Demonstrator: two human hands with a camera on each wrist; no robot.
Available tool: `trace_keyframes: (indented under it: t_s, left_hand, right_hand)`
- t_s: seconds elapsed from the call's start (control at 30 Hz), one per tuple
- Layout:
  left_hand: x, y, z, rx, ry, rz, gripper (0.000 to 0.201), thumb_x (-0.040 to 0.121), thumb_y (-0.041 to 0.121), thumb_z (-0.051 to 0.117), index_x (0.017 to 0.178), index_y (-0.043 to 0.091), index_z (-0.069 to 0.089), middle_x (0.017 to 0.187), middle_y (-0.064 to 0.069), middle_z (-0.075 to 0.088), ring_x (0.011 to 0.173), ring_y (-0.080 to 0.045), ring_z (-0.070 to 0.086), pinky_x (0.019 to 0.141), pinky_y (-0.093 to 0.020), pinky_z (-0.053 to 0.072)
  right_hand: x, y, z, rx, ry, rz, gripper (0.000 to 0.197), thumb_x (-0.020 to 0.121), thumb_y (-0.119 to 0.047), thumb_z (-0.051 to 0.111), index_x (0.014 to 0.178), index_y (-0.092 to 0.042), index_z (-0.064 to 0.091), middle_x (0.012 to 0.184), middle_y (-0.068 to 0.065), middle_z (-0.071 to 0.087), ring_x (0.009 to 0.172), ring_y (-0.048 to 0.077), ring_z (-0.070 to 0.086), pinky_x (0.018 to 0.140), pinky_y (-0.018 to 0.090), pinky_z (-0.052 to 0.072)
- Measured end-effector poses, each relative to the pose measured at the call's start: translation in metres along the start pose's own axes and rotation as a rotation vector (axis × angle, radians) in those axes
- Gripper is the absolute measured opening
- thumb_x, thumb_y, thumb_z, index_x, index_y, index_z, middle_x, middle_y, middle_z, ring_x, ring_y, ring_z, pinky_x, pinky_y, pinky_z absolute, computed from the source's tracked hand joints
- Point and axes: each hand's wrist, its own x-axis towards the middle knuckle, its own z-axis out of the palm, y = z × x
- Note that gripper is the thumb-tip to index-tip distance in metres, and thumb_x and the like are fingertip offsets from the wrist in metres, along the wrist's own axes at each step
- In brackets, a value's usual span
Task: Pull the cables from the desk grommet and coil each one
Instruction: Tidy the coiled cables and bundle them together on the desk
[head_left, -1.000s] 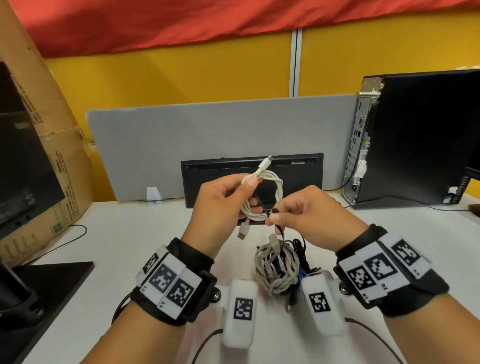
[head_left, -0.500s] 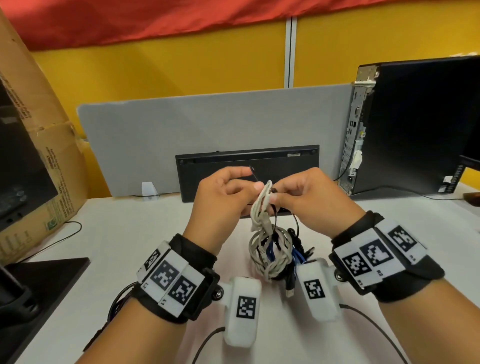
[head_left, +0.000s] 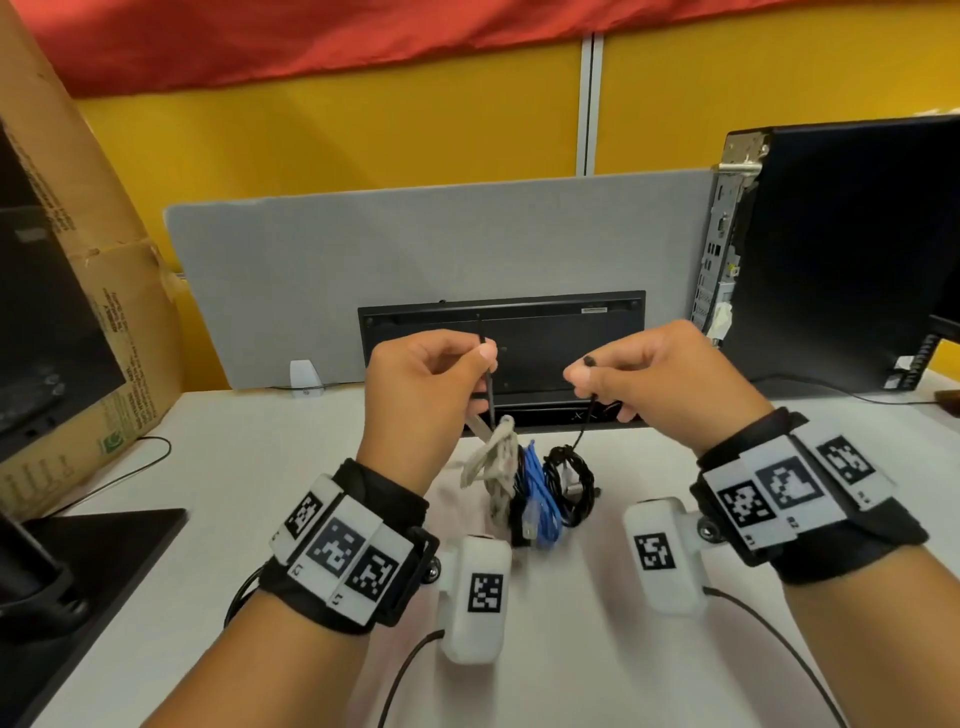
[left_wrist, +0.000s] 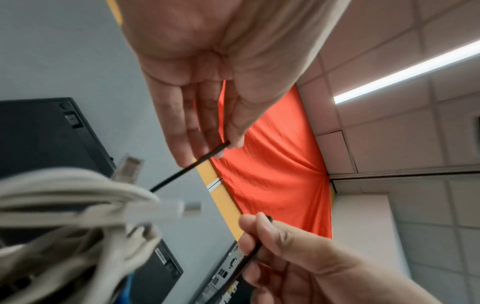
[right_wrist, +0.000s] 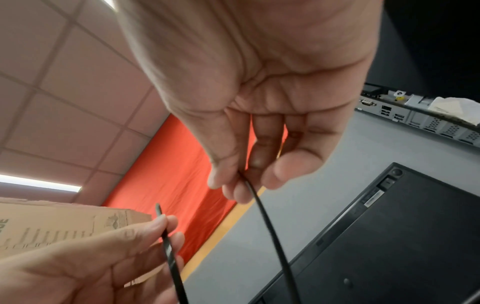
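My left hand (head_left: 483, 358) pinches one end of a thin black strand (head_left: 489, 395) between thumb and fingers, above a coiled white cable (head_left: 496, 457). About a hand's width to the right, my right hand (head_left: 582, 371) pinches the other black end, which drops toward a small black coil (head_left: 571, 478). A coiled blue cable (head_left: 540, 488) lies between the white and black coils on the desk. The left wrist view shows the left hand (left_wrist: 224, 147) pinching the strand, the blurred white cable (left_wrist: 78, 195) and the right hand (left_wrist: 259, 222). The right wrist view shows the right hand (right_wrist: 241, 176) and left hand (right_wrist: 163, 222) pinching.
A black keyboard (head_left: 545, 338) leans on a grey divider (head_left: 363, 249) behind the cables. A black PC tower (head_left: 857, 249) stands at the right, a cardboard box (head_left: 93, 291) at the left, and a dark monitor base (head_left: 93, 540) on the white desk (head_left: 260, 467).
The white coil, held up between both hands a second ago, is now down by the pile. My hands have moved apart, each pinching a black end.
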Motion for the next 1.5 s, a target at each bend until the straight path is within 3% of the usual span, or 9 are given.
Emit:
trace_keyframes:
  t_s: [0.2,0.4,0.57,0.73,0.9,1.03,1.23,1.37,1.5]
  left_hand:
    - [0.0,0.001,0.0,-0.002,-0.003,0.009,0.006,0.087,0.011,0.07,0.087,0.009,0.075,0.072,-0.01,0.072,0.065,-0.02,0.071,0.062,-0.027,0.06]
    - [-0.007,0.002,0.009,-0.079,-0.102,-0.079,0.009,0.084,0.01,0.073,0.091,0.004,0.075,0.086,-0.016,0.072,0.065,-0.023,0.073,0.061,-0.029,0.06]
    - [-0.01,0.003,0.012,-0.148,-0.189,-0.115,0.007,0.085,0.007,0.072,0.089,0.003,0.075,0.082,-0.016,0.073,0.068,-0.027,0.074,0.061,-0.03,0.06]
    - [-0.015,0.004,0.01,-0.154,-0.208,-0.133,0.01,0.088,0.01,0.07,0.093,0.003,0.075,0.08,-0.016,0.073,0.071,-0.028,0.074,0.062,-0.03,0.06]
    - [-0.013,-0.007,-0.008,0.255,-0.26,-0.127,0.016,0.094,0.019,0.062,0.091,0.011,0.075,0.078,-0.005,0.069,0.07,-0.022,0.068,0.063,-0.032,0.061]
    - [0.004,-0.013,-0.046,0.612,-0.375,-0.16,0.01,0.09,0.016,0.067,0.094,0.011,0.074,0.08,0.007,0.067,0.065,0.002,0.06,0.056,-0.009,0.049]
    - [0.012,-0.012,-0.092,1.433,-0.895,-0.488,0.037,0.081,0.024,0.074,0.117,0.019,0.066,0.099,0.003,0.064,0.09,-0.017,0.061,0.075,-0.026,0.052]
    - [0.001,-0.02,-0.103,1.622,-0.998,-0.647,0.051,0.081,0.026,0.077,0.126,0.009,0.059,0.108,-0.004,0.066,0.087,-0.019,0.058,0.062,-0.022,0.047]
    - [-0.006,-0.033,-0.107,1.683,-0.963,-0.625,0.043,0.08,0.021,0.077,0.118,0.003,0.064,0.111,-0.008,0.066,0.086,-0.02,0.057,0.056,-0.021,0.047]
  right_hand:
    - [0.0,-0.001,0.005,0.153,0.079,-0.013,0.006,0.079,-0.022,0.078,0.082,-0.016,0.079,0.074,0.011,0.074,0.057,0.016,0.067,0.072,0.041,0.061]
    - [-0.003,0.0,0.013,0.098,-0.013,-0.099,0.005,0.079,-0.027,0.077,0.083,-0.027,0.079,0.072,-0.018,0.073,0.061,-0.01,0.062,0.053,0.004,0.043]
    - [-0.004,0.0,0.021,0.088,-0.117,-0.128,0.008,0.08,-0.022,0.076,0.079,-0.028,0.079,0.08,-0.008,0.075,0.077,0.006,0.07,0.076,0.025,0.054]
    - [-0.005,0.001,0.022,0.114,-0.198,-0.125,0.008,0.083,-0.023,0.072,0.082,-0.026,0.079,0.079,-0.004,0.076,0.076,0.007,0.071,0.07,0.018,0.052]
    - [-0.006,-0.002,0.022,0.015,-0.184,-0.133,0.01,0.081,-0.033,0.073,0.075,-0.028,0.079,0.078,-0.003,0.076,0.081,0.021,0.069,0.085,0.036,0.054]
    - [-0.01,-0.007,0.021,-0.048,-0.181,-0.151,0.015,0.081,-0.037,0.073,0.067,-0.032,0.077,0.07,-0.008,0.072,0.052,0.011,0.053,0.052,0.009,0.04]
    - [-0.012,-0.01,0.021,-0.067,-0.207,-0.178,0.019,0.081,-0.033,0.074,0.065,-0.024,0.077,0.046,-0.014,0.059,0.033,0.002,0.042,0.033,0.004,0.024]
    - [-0.012,-0.011,0.022,-0.069,-0.227,-0.184,0.017,0.08,-0.037,0.075,0.065,-0.031,0.076,0.053,0.005,0.063,0.031,0.007,0.031,0.033,0.006,0.022]
    - [-0.012,-0.011,0.019,-0.069,-0.226,-0.177,0.015,0.08,-0.039,0.074,0.066,-0.032,0.077,0.05,0.0,0.063,0.028,0.006,0.03,0.032,0.006,0.022]
